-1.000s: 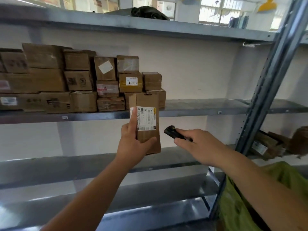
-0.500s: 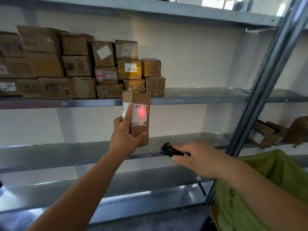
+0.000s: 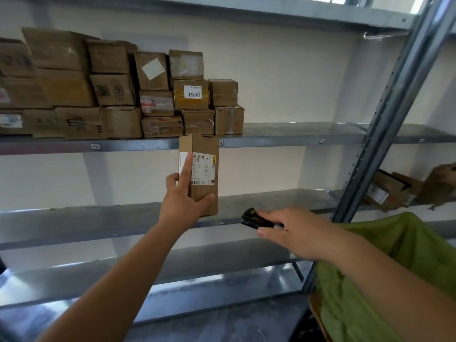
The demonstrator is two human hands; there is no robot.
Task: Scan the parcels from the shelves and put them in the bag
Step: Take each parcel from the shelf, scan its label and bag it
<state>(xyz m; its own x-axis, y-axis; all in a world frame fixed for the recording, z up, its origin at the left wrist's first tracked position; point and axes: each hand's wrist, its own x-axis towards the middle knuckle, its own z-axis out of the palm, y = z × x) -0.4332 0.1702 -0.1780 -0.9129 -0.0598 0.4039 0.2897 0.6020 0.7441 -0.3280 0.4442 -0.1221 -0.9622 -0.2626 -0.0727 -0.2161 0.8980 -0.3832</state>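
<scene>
My left hand (image 3: pixel 183 202) grips a tall brown cardboard parcel (image 3: pixel 206 146) upright in front of the shelves, its white shipping label facing me; the forefinger lies up along the label's left edge. My right hand (image 3: pixel 293 230) holds a small black scanner (image 3: pixel 251 218) lower right of the parcel, its nose pointing left toward it. No red light shows on the label. A green bag (image 3: pixel 385 287) hangs open at the lower right, under my right forearm. Several stacked brown parcels (image 3: pixel 118 92) fill the left of the upper shelf (image 3: pixel 296 139).
A slanted grey metal upright (image 3: pixel 385 114) divides the shelving at right. Beyond it, a few crumpled parcels (image 3: pixel 394 191) lie on the neighbouring middle shelf. Bare metal shelves (image 3: pixel 74 223) run below the stacked boxes.
A red scanner light lit the label half a second ago and is gone now. The parcel and both hands dropped lower against the shelves over the second, the scanner falling below the parcel.
</scene>
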